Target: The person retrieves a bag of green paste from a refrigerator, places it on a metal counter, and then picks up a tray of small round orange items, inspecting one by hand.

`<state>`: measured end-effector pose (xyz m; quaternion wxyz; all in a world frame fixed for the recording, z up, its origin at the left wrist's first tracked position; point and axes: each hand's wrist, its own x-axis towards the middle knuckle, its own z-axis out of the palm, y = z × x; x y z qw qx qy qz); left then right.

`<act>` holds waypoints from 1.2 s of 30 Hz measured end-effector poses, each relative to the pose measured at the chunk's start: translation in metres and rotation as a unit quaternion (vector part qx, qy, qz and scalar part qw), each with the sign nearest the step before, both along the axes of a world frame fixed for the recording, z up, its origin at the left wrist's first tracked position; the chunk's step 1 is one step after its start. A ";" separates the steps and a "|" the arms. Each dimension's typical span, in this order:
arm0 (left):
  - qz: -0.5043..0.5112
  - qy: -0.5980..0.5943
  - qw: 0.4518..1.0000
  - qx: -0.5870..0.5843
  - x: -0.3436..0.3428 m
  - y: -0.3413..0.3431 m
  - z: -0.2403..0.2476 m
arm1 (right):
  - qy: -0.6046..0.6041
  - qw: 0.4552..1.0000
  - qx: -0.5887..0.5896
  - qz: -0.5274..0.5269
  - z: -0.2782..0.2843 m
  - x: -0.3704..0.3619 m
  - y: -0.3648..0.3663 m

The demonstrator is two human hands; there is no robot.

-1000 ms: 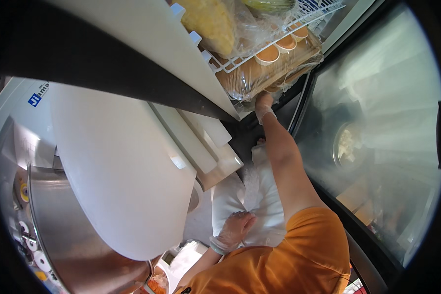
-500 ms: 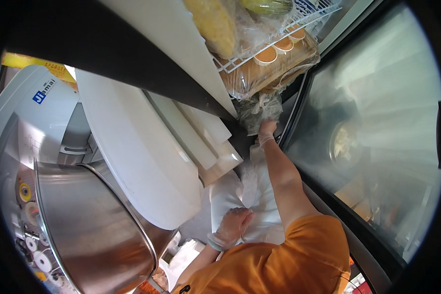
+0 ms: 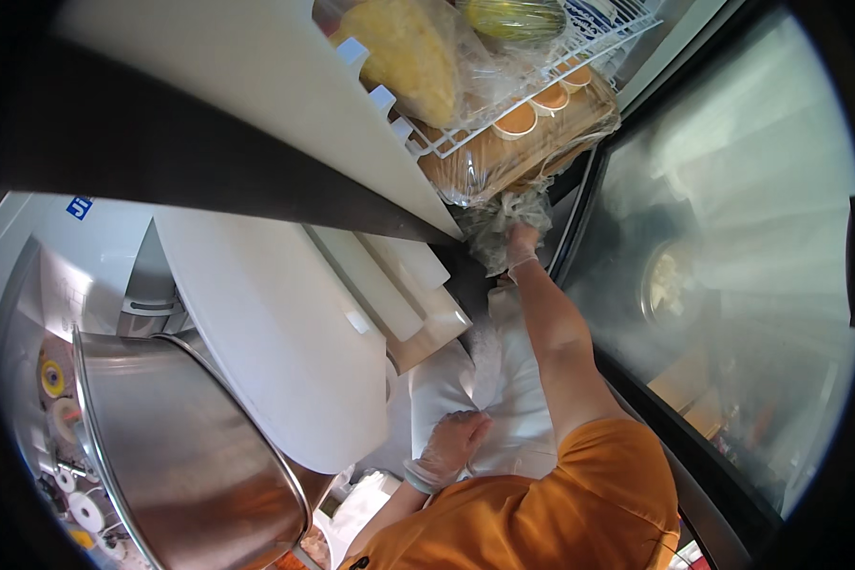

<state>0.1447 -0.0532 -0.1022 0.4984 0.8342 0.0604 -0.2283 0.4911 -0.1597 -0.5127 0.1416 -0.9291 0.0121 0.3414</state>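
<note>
Clear plastic bag, thin film, crumpled and bunched, see-through with greyish folds. Sits right below the film-wrapped brown tray at the fridge opening, upper folds up against it as seen from here. Lower right part gripped in the right hand. Contents, if any: can't tell.

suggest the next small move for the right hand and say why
Probably ease the crumpled clear bag toward the body: the right hand appears to have its grip on it, the bag bunches close to the film-wrapped brown package, and the glass door stands open beside the arm.
</note>
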 end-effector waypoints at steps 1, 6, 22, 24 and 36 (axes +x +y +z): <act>0.008 0.014 1.000 0.012 0.000 -0.002 -0.006 | 0.033 0.981 0.108 -0.161 0.018 -0.004 0.022; 0.059 0.012 0.998 0.029 -0.007 -0.007 -0.012 | 0.032 0.896 0.178 -0.404 0.127 0.006 0.085; 0.096 -0.004 0.995 0.031 -0.019 -0.011 0.011 | 0.026 0.996 -0.086 -0.015 0.058 0.020 0.045; 0.120 -0.016 0.991 0.049 -0.021 -0.013 0.011 | 0.014 0.996 -0.082 0.026 0.073 0.005 0.052; 0.117 -0.060 0.990 0.042 -0.040 -0.001 0.028 | -0.014 0.991 -0.087 0.105 0.126 -0.062 -0.007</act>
